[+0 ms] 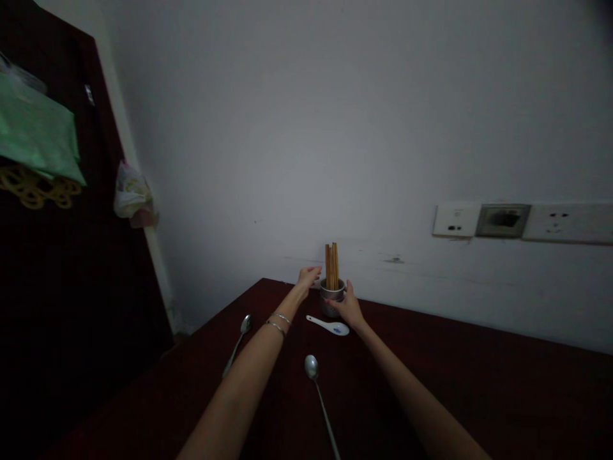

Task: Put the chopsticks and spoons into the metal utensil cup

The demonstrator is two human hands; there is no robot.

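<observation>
A metal cup [332,306] stands on the dark red table near the wall, with several wooden chopsticks [331,267] upright in it. My right hand [349,308] grips the cup from the right, thumb across its front. To the cup's upper left, my left hand [309,276] has its fingers stretched out close to the chopsticks and holds nothing. In front of the cup lies a white ceramic spoon [330,326] with a blue mark in its bowl. Nearer to me is a long-handled metal spoon [311,367]. Another metal spoon [246,324] rests left of my left forearm, its handle partly hidden.
The table [479,358] meets a pale wall [287,128] behind the cup. Wall sockets [457,221] are at the right. Toward the left are a dark door [71,275], a hanging green cloth [38,124] and a plastic bag [131,191].
</observation>
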